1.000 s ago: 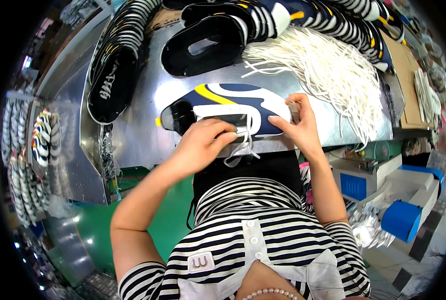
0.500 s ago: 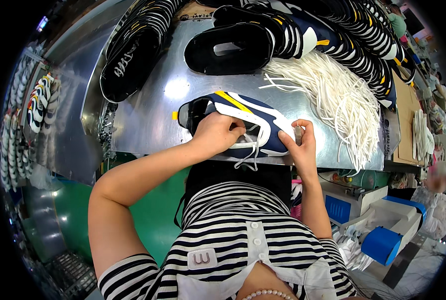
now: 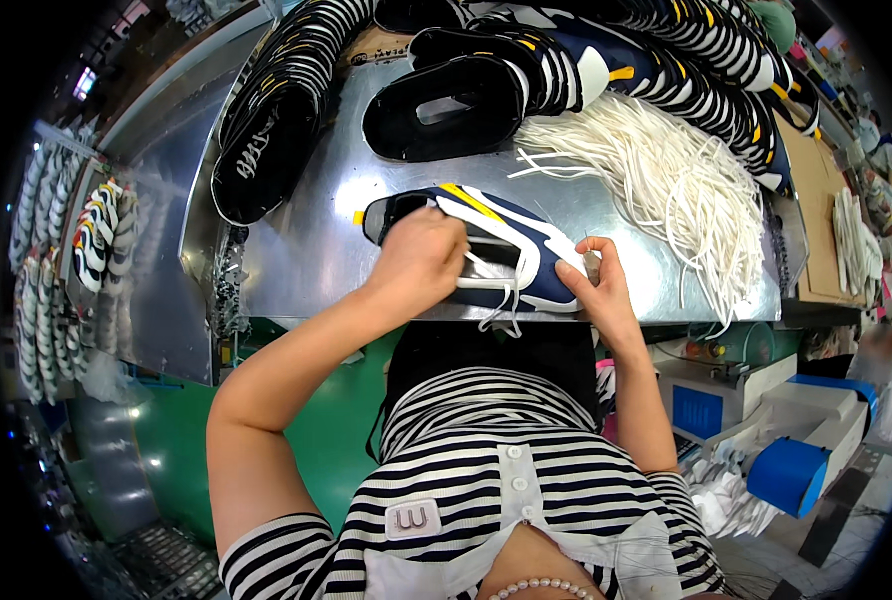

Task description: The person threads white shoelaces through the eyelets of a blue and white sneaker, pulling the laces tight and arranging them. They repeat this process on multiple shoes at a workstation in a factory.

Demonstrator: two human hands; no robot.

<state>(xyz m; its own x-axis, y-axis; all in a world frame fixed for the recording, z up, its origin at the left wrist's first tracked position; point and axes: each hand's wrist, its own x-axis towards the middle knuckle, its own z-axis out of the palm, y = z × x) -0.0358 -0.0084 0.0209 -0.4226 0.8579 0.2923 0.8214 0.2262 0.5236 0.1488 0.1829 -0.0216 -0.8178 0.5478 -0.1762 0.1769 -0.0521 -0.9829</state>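
Note:
A navy, white and yellow shoe upper (image 3: 506, 235) lies flat on the shiny metal table (image 3: 316, 250) in front of me. My left hand (image 3: 421, 262) presses down on its lace opening, fingers curled over the white lace (image 3: 496, 300) that hangs off the table's near edge. My right hand (image 3: 591, 280) pinches the toe end of the upper at its right side, with a lace end between the fingers.
A heap of loose white laces (image 3: 666, 180) lies to the right. Black shoe uppers (image 3: 446, 105) and stacked striped uppers (image 3: 686, 60) fill the back, more black ones (image 3: 266, 150) at the left. A blue and white machine (image 3: 766, 440) stands low right.
The view has shifted, so the table and upper sit further right and lower. My left hand has slid slightly along the lace opening; my right hand still holds the toe end.

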